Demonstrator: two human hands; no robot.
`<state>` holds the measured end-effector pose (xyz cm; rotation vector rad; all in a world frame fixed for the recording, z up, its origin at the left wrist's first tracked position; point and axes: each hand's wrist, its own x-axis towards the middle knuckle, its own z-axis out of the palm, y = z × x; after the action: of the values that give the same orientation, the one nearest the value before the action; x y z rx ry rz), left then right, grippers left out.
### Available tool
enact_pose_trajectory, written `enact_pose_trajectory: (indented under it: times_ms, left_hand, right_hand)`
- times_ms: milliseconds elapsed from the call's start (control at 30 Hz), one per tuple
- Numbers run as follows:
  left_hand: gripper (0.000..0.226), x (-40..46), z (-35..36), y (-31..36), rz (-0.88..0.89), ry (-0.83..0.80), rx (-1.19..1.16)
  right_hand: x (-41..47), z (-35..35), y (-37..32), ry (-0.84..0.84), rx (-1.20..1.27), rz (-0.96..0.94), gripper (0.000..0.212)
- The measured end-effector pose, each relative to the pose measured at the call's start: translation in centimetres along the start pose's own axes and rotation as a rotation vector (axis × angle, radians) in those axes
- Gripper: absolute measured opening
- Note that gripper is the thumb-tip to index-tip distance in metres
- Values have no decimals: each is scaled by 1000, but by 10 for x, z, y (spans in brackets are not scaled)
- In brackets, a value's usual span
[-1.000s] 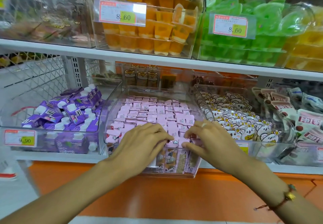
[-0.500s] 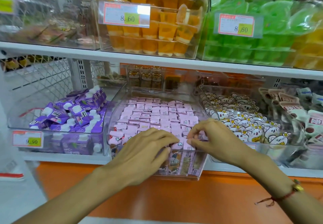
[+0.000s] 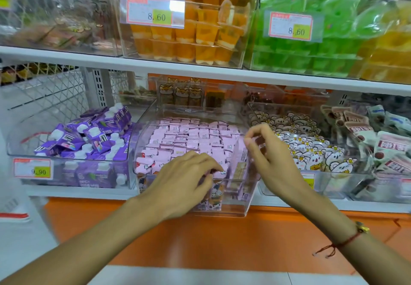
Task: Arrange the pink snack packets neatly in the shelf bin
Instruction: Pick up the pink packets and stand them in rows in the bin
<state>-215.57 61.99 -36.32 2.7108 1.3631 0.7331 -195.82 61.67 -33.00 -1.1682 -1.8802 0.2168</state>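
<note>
Left hand (image 3: 189, 180) presses curled fingertips on a front-row packet (image 3: 219, 174), seemingly pinching its top edge; the hold is partly hidden. Right hand (image 3: 266, 151) is raised just right of that spot, fingers loosely curled, thumb and forefinger close together but holding nothing that I can make out, a little blurred. Packets (image 3: 191, 140) fill the clear bin (image 3: 249, 195) behind and beside the left fingers, mostly in tidy upright rows. Immediately right of the grip one packet (image 3: 239, 162) stands taller and turned sideways. Step: straightening the front row, task looks nearly done. Next move probably needs the right hand to come down on that sideways packet, turn it and tuck it flush while the left steadies the row.
</note>
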Motion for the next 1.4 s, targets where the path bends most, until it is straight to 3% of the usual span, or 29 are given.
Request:
enact_pose_trajectory:
  times_ms: [200, 367, 433, 533, 667, 833, 900, 967, 1100, 1233, 1400]
  left_hand:
    - [42, -4, -1, 15, -131, 158, -306]
    - [58, -4, -8, 34, -38, 304, -409]
    - [56, -2, -10, 36, -34, 390, -354]
    - [40, 1, -17, 28, -81, 503, -283]
    - [23, 2, -25, 15, -95, 445, -316]
    - [33, 1, -24, 11, -36, 346, -305]
    - [24, 1, -23, 9, -101, 310, -455]
    - [19, 2, -24, 10, -253, 235, -824]
    - [29, 5, -26, 14, -492, 80, -1296]
    - [36, 5, -23, 17, -502, 7, -1353]
    - [49, 7, -23, 16, -537, 67, -1322]
  right_hand:
    - [6, -10, -12, 279, 209, 62, 7]
    - [7, -13, -26, 537, 340, 27, 4]
    - [7, -11, -30, 520, 474, 118, 4]
    - [6, -8, -29, 385, 718, 406, 12]
    - [5, -8, -28, 290, 1063, 661, 12]
    - [7, -9, -27, 275, 1320, 823, 10]
    - [9, -12, -24, 208, 1309, 822, 13]
    - [8, -15, -21, 121, 1180, 786, 18]
    - [4, -17, -20, -66, 900, 652, 49]
    - [0, -6, -24, -145, 800, 493, 45]
    - [0, -2, -19, -32, 861, 458, 41]
